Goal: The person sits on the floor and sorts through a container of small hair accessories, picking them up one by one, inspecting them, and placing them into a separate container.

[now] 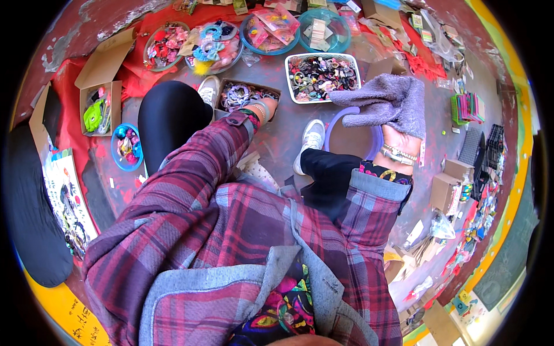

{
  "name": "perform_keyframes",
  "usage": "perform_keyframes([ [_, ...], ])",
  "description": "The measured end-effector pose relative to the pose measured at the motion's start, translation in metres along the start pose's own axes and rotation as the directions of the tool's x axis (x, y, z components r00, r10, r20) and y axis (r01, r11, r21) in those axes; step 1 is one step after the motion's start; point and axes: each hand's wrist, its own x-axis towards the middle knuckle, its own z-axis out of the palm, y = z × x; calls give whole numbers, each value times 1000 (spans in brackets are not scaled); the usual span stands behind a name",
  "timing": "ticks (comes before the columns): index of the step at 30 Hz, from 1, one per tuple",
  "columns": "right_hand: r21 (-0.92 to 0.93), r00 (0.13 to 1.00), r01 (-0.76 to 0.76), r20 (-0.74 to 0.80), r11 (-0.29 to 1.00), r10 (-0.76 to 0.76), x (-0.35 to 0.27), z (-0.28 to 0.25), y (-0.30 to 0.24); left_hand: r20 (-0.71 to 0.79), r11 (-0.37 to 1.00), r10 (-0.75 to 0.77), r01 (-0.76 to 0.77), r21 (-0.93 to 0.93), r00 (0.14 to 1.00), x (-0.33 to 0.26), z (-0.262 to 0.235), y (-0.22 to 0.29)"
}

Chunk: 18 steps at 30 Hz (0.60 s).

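My left hand is at the near right corner of a small cardboard box, its fingers curled at the box's edge. Purple, white and dark hair ties fill the box. On the right, my right hand grips a fluffy grey-purple cloth, which covers its fingers. That cloth hangs over the far rim of a purple basin and reaches toward a white basket of mixed hair ties. Bracelets circle both wrists.
Round tubs of hair accessories and packaged goods line the far side. An open carton and a blue bowl of shiny balls lie left. Cartons and a green basket stand right. My white shoes are between.
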Motion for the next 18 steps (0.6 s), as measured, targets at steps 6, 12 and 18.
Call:
perform_keyframes([
  [6, 10, 1000, -11, 16, 1000, 11, 15, -13, 5, 65, 992, -124, 122, 25, 990, -4, -21, 0],
  [12, 21, 999, 38, -13, 999, -37, -4, 5, -4, 154, 988, -62, 39, 149, 986, -5, -28, 11],
  [18, 312, 989, 150, -31, 938, -148, -37, 31, -43, 385, 909, 165, -291, 297, 908, -10, -62, -2],
])
